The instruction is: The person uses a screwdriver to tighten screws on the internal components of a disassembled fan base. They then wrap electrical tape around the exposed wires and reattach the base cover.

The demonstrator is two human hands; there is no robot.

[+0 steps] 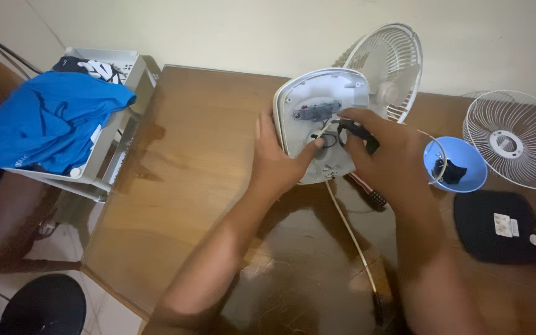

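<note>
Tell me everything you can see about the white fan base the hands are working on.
The white fan base looks like plastic, rounded and tilted up on edge on the brown table, its open underside facing the camera. Inside sit a grey switch block and dark wires. A white cord runs from it down across the table. The left hand grips its left rim, thumb inside; the right hand reaches into its right side.

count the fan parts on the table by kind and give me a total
Open white fan base, held by left hand and right hand: 1
White wire grilles: 2
Blue bowl-shaped part: 1
Black cover plate: 1
Total: 5
</note>
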